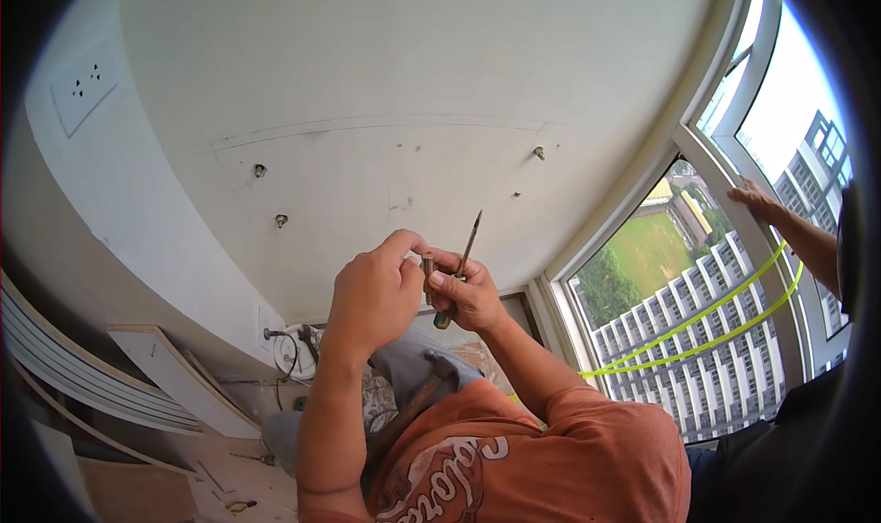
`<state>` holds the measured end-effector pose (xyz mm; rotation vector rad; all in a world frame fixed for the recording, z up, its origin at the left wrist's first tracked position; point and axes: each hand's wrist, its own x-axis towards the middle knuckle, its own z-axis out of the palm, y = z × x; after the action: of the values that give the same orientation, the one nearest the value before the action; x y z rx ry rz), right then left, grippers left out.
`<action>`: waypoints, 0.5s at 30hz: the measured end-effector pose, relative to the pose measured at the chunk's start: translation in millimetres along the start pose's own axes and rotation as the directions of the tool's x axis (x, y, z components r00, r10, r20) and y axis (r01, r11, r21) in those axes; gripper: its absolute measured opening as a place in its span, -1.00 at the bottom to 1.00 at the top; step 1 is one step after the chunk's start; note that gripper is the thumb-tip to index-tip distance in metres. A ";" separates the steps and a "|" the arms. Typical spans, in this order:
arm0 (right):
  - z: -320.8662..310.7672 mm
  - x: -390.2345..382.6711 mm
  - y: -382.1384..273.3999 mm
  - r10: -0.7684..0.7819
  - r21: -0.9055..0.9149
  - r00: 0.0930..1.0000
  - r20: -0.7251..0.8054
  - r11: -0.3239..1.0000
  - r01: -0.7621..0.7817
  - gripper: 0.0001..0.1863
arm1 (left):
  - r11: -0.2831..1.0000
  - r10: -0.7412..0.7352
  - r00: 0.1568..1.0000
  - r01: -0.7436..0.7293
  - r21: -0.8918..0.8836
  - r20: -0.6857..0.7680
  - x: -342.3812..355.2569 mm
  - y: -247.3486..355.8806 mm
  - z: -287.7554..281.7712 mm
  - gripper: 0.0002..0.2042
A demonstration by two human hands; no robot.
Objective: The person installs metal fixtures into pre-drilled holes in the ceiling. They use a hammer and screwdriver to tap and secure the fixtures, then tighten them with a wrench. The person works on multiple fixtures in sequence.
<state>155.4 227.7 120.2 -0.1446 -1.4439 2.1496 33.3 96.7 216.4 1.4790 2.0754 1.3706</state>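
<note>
My left hand (374,289) is closed, its thumb and fingers pinching a short metal cylinder (428,268) that looks like an anchor bolt. My right hand (473,295) meets it from the other side, with thumb and fingertips against the cylinder. A screwdriver (470,239) is also gripped in my right hand, its thin shaft pointing up and its green handle sticking out below the fingers. Ahead is a pale wall with pencil lines. Bolts with nuts stick out of it at the upper left (260,170), lower left (282,220) and right (539,152).
A hammer (434,369) lies against my lap. Boards (174,376) lean at lower left; pliers (240,506) lie near them. A socket plate (84,84) is on the left wall. At right, another person's hand (752,200) touches the window frame (725,188), near yellow-green straps (697,317).
</note>
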 end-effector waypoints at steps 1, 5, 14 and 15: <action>-1.1 -0.2 0.4 0.001 0.001 1.000 -0.002 1.000 -0.001 -0.58 | 0.994 0.013 0.997 -0.021 0.104 0.077 1.2 0.1 0.5 -0.81; 0.1 0.7 -1.1 0.009 0.014 1.000 0.020 1.000 -0.009 -0.57 | 0.999 0.022 0.999 -0.021 0.045 -0.031 4.1 4.2 3.4 -0.81; -3.7 -0.3 1.8 0.003 0.071 1.000 -0.013 0.997 -0.003 -0.57 | 0.969 -0.038 0.996 0.016 0.246 0.087 -5.9 1.5 11.6 -0.83; -6.0 1.7 1.9 -0.012 0.102 1.000 -0.011 0.995 0.013 -0.55 | 0.986 -0.030 1.000 0.029 0.163 0.003 -12.0 -1.4 18.4 -0.82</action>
<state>155.6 233.0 116.4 -0.1094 -1.3223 2.2040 50.0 96.6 202.0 1.5042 2.2434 1.2099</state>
